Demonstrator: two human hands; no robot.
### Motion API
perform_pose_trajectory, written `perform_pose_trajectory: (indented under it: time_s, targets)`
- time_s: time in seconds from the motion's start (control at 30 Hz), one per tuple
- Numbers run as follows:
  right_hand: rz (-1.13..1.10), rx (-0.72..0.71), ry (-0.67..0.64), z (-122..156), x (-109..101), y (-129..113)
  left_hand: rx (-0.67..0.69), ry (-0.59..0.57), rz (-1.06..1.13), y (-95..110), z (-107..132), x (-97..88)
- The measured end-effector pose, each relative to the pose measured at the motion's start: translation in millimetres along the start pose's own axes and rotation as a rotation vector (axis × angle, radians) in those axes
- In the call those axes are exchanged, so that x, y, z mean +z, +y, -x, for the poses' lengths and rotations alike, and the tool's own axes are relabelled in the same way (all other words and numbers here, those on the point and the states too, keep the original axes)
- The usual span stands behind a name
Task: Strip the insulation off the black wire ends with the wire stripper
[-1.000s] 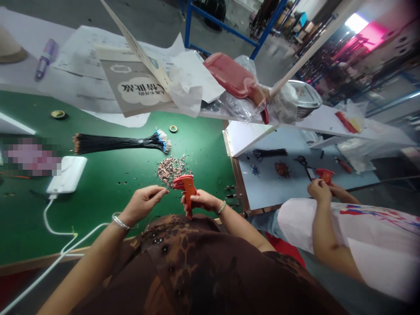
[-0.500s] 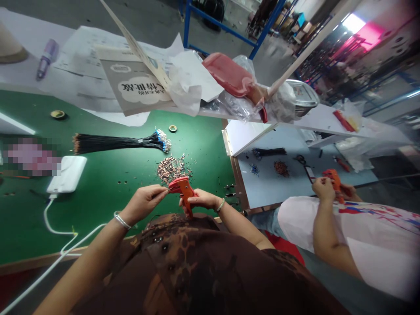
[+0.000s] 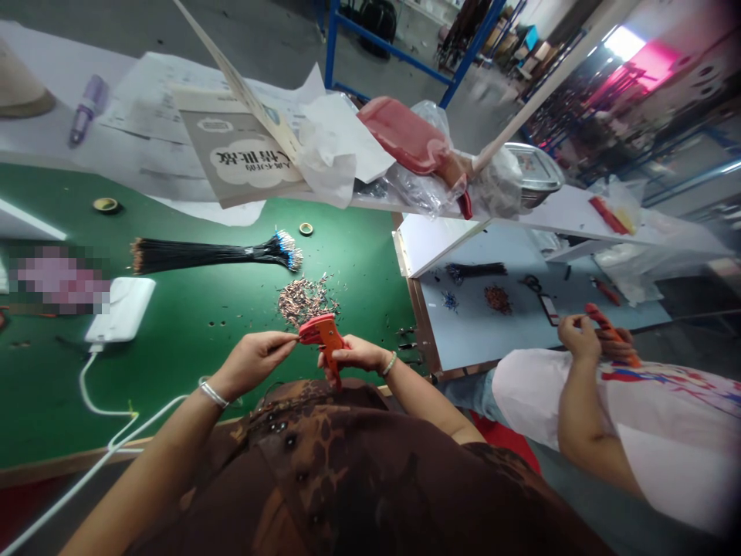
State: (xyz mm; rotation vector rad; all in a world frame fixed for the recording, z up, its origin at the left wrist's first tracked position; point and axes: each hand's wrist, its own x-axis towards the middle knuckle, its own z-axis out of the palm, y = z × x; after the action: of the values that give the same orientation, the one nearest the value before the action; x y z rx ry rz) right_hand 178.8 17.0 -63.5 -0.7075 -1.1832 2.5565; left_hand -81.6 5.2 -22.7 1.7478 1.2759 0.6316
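Tilted slightly since 1 second ago, your orange-red plastic wire stripper sits clenched in your right hand. Your left hand pinches beside its tip, holding something too small to tell.

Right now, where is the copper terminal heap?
In the head view, the terminal heap lies on the green workbench, past the orange crimping tool in the right hand, below the black wire bundle.
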Motion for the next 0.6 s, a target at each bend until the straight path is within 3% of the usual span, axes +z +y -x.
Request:
perform_pose_trajectory:
  time_s: [0.23,0.6]
  targets:
    - [0.015,0.016,0.048,-1,1,4,-0.002,0.011,0.045,4,0,-2.4]
    - [-0.034,-0.083,0.200,-9,18,22,-0.036,0.028,0.126,6,-1,-1.5]
